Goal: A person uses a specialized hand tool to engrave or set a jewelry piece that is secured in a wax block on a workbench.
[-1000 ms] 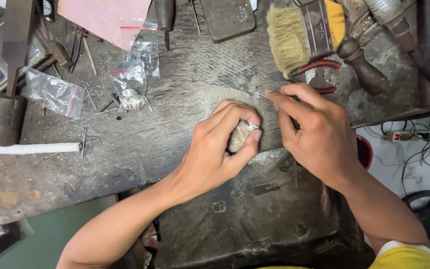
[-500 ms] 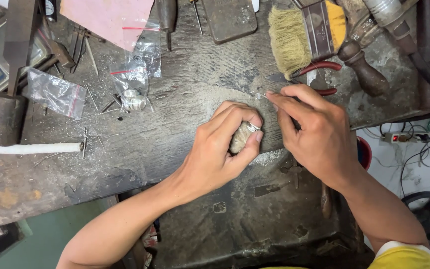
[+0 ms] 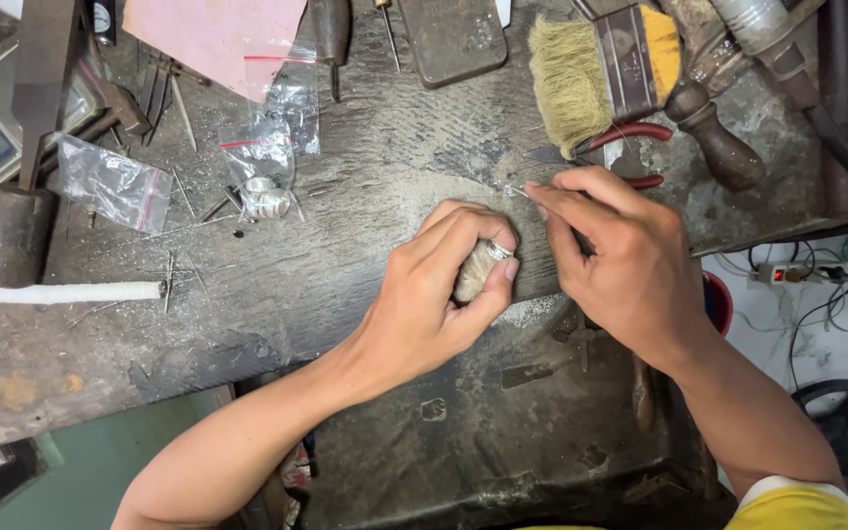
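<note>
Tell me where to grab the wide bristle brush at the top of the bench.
Take the brush by its metal ferrule and yellow handle end, coming from above on the right side. It lies flat, bristles pointing left, so the stiff handle half gives the firm grip. A dark wooden-handled tool and red-handled pliers crowd its right and lower edges, so descend vertically rather than sliding in.

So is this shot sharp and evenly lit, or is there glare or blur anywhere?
Head view: mostly sharp, soft even light with faint shadows under the left hand and right hand; mild glare on the clear plastic bags; the ring glints; the bench edges bow slightly from the wide lens.
</note>
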